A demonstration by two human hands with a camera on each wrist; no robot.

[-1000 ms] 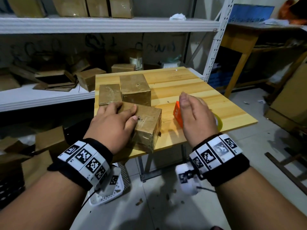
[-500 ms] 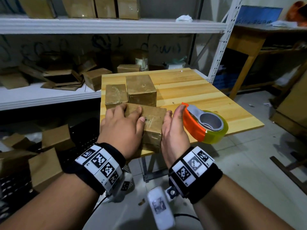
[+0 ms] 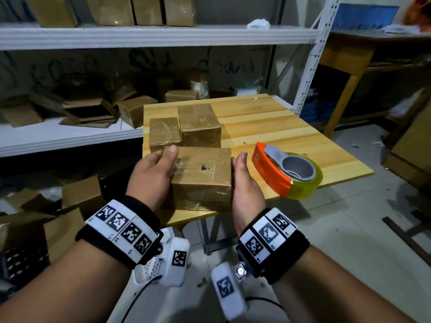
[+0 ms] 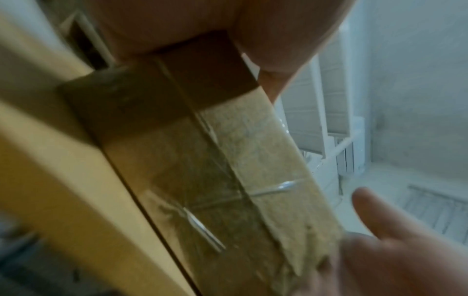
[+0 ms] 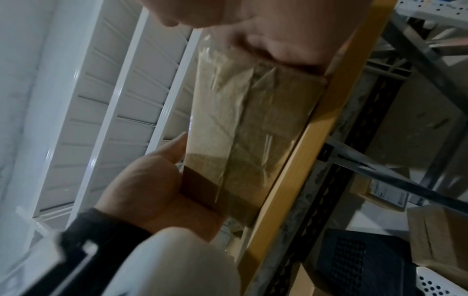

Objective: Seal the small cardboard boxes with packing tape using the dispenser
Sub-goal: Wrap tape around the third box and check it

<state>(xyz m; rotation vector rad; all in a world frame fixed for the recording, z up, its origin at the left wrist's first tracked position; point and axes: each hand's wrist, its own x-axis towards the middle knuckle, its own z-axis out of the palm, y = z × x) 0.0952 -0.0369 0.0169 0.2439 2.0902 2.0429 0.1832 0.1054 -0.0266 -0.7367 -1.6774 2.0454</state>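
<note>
You've got both hands, left hand (image 3: 151, 176) & right hand (image 3: 245, 180), clamping the box (image 3: 203, 176) at frame center, prob. to turn it w/ dispenser (image 3: 286, 171) parked right on the tabletop (image 3: 268, 127).

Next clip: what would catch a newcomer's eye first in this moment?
First, the taped cardboard box at the near edge of the wooden table, gripped between the left hand and the right hand. Next, the orange tape dispenser with its yellowish roll, lying untouched just right of the right hand. Two more taped boxes sit side by side behind the held one.
</note>
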